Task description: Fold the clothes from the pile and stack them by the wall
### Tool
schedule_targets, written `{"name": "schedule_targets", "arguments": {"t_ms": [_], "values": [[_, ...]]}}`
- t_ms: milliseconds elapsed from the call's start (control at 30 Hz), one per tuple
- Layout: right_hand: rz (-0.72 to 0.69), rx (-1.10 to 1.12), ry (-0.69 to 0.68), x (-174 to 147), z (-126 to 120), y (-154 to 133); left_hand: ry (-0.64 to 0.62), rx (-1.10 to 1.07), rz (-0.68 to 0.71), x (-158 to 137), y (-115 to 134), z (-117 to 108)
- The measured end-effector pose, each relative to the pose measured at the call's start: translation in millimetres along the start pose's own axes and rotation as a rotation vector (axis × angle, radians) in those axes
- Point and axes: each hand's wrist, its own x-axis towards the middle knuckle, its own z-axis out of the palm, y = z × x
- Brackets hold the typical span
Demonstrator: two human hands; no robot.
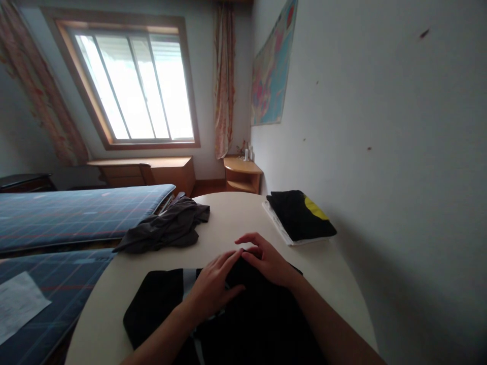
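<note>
A black garment (266, 319) with a grey stripe (189, 281) lies spread on the round cream table (224, 208) in front of me. My left hand (215, 284) rests on it, palm down, the fingers stretched out and the thumb apart. Close to its fingertips is my right hand (268, 261), curved over the cloth's far edge. Its index finger is raised away from the thumb, and no firm grip on the cloth shows. The garment's near part runs out of the picture below and is partly covered by my forearms.
At the table's back right lies a folded black garment (292, 215) with a yellow patch, on white plastic. Crumpled dark grey cloth (167, 225) hangs over the left edge. Plaid mattresses (76, 213) stand left, with a paper sheet (21, 304). A wall (399, 203) rises at right.
</note>
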Motion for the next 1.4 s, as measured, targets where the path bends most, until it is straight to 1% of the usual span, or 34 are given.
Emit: {"name": "schedule_targets", "arguments": {"t_ms": [33,67,100,133,167,233,267,333,400,467,500,533,567,633,667,733,767,800,867,967,1000,1033,1067,1100,1133,1200,1300,1400], "values": [[0.006,-0.005,-0.019,-1.2,-2.1,-1.5,-0.034,-0.02,-0.024,0.8,-1.6,0.5],[0.018,-0.029,-0.026,-2.3,-6.3,-2.4,-0.04,-0.036,-0.059,2.0,-4.1,-0.6],[0.035,-0.071,-0.017,-3.3,-12.3,-2.6,-0.009,-0.047,-0.1,3.4,-8.1,-3.5],[0.048,-0.131,0.003,-4.1,-19.5,-2.2,0.051,-0.052,-0.147,4.8,-13.7,-8.3],[0.056,-0.203,0.028,-4.8,-27.4,-1.1,0.14,-0.051,-0.204,6.2,-21.3,-14.7],[0.077,-0.349,0.067,-5.9,-42.2,2.6,0.369,-0.047,-0.344,7.8,-41.4,-31.0],[0.097,-0.408,0.068,-6.2,-48.0,5.2,0.482,-0.042,-0.427,7.9,-52.8,-39.7],[0.161,-0.48,0.024,-6.7,-54.8,11.2,0.649,-0.034,-0.551,6.8,-74.9,-55.5],[0.231,-0.503,-0.056,-7.0,-55.2,17.2,0.772,0.021,-0.605,5.3,-90.2,-65.9],[0.268,-0.53,-0.12,-7.2,-51.5,22.1,0.847,0.126,-0.562,4.5,-94.8,-68.6],[0.278,-0.549,-0.132,-7.4,-49.2,24.0,0.85,0.185,-0.508,4.5,-93.2,-66.8],[0.287,-0.572,-0.136,-7.8,-47.1,25.3,0.822,0.238,-0.44,4.7,-89.6,-63.1],[0.295,-0.596,-0.135,-8.2,-45.4,26.1,0.752,0.275,-0.365,4.7,-84.9,-57.7],[0.312,-0.623,-0.138,-9.3,-44.1,26.7,0.524,0.29,-0.254,4.2,-75.1,-43.9],[0.317,-0.622,-0.153,-9.8,-44.7,26.8,0.395,0.278,-0.233,3.5,-71.0,-36.8],[0.31,-0.617,-0.181,-9.7,-47.6,27.8,0.162,0.254,-0.254,1.3,-65.1,-25.2],[0.299,-0.625,-0.175,-8.9,-49.8,29.1,0.075,0.262,-0.286,0.0,-63.0,-21.7],[0.28,-0.648,-0.141,-7.5,-52.3,30.9,0.014,0.289,-0.323,-1.1,-61.0,-20.1],[0.221,-0.726,0.012,-3.4,-57.0,35.7,-0.051,0.368,-0.399,-3.0,-57.4,-22.0],[0.113,-0.813,0.29,1.9,-61.1,40.3,-0.076,0.46,-0.526,-4.7,-55.2,-32.5],[0.108,-0.826,0.351,2.6,-61.2,39.6,-0.091,0.477,-0.569,-5.3,-56.6,-36.7],[0.135,-0.837,0.385,2.4,-60.7,37.4,-0.107,0.49,-0.609,-5.8,-59.2,-41.0],[0.193,-0.85,0.39,1.6,-59.5,33.8,-0.112,0.504,-0.645,-6.3,-63.1,-45.4],[0.272,-0.867,0.368,0.3,-57.9,29.3,-0.095,0.52,-0.675,-6.7,-67.8,-49.8],[0.356,-0.883,0.321,-1.5,-55.9,24.4,-0.051,0.536,-0.694,-7.0,-73.0,-54.2],[0.48,-0.91,0.188,-5.4,-51.2,15.8,0.099,0.559,-0.703,-6.9,-82.5,-62.6],[0.523,-0.885,-0.012,-10.3,-43.5,12.7,0.33,0.515,-0.682,-4.8,-90.5,-71.2],[0.484,-0.809,-0.154,-11.2,-36.9,20.5,0.505,0.338,-0.665,-0.6,-91.4,-72.3]]}}
